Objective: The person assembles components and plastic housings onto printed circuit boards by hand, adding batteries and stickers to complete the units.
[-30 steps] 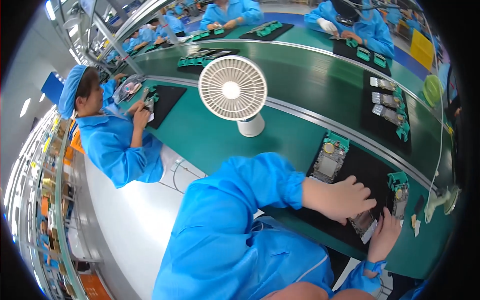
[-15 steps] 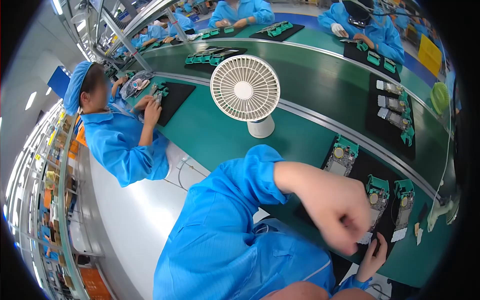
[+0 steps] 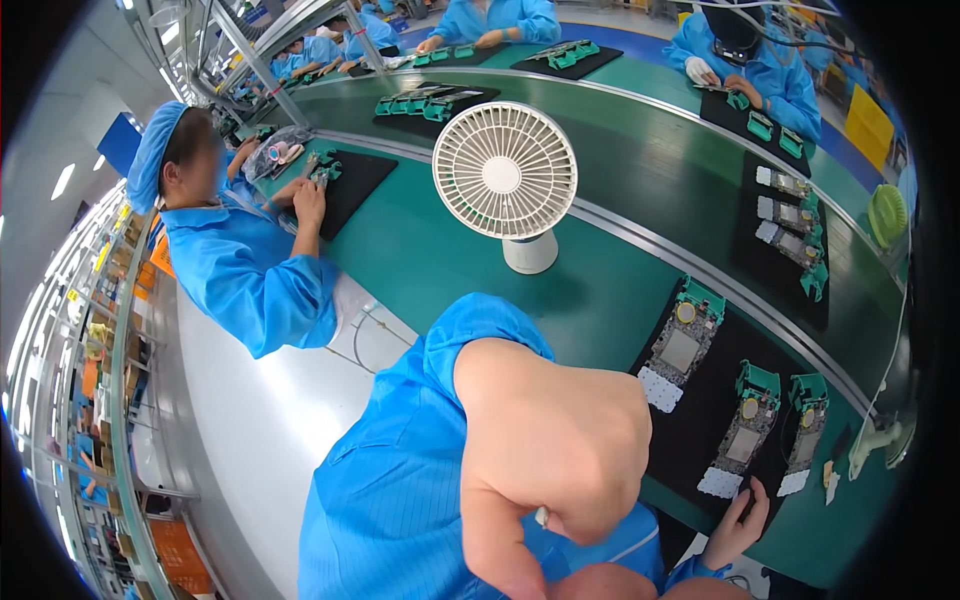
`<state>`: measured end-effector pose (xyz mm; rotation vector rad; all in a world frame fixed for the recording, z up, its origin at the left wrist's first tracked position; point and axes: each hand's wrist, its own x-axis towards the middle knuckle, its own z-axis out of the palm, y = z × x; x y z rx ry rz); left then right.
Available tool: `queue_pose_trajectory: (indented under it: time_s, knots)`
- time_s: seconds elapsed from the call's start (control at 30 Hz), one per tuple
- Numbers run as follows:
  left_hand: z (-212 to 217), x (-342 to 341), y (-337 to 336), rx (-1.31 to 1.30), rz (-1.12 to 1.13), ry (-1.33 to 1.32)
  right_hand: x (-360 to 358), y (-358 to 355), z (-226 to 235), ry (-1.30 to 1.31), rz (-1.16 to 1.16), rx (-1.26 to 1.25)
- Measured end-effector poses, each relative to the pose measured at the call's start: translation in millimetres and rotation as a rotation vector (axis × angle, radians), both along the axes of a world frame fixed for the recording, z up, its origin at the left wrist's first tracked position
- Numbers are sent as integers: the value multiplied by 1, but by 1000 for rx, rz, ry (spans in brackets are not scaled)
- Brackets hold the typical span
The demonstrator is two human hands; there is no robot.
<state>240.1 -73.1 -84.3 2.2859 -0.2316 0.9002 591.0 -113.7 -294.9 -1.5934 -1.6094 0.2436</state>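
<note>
Close to the camera my left hand [image 3: 555, 445] is raised with its fingers curled closed. A small whitish tip shows between them; what it belongs to is hidden. My right hand [image 3: 738, 524] rests at the near edge of a black mat [image 3: 690, 455], fingers loosely bent and apart, fingertips beside the pale end of a circuit board [image 3: 742, 440]. That board has a green plastic part at its far end and a round yellowish disc. A similar board [image 3: 803, 440] lies to its right, another board [image 3: 680, 345] farther left on the mat.
A white fan [image 3: 503, 175] stands on the green table beyond my left arm. Across a metal rail, more boards [image 3: 790, 220] lie on a black mat. A co-worker in blue [image 3: 245, 265] handles parts at the left; others sit across. Small scraps [image 3: 830, 482] lie at the right.
My left hand has moved left and toward me, away from above the boards, uncovering the left and middle boards. My right hand stays by the mat's edge. The view has shifted slightly.
</note>
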Motion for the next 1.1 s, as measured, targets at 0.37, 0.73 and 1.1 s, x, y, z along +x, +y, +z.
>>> queue_pose_trajectory:
  time_s: [0.37, 0.73, 1.1]
  knots:
    - [11, -5, 2, -64, -110, 84, -3, -6, 7, -54, -32, -111]
    - [-19, 18, 49, -315, -114, 67, 6, -5, 0, -58, -12, -65]
    - [-101, 80, 50, -369, 178, 1012, -9, -9, 20, 19, 29, -93]
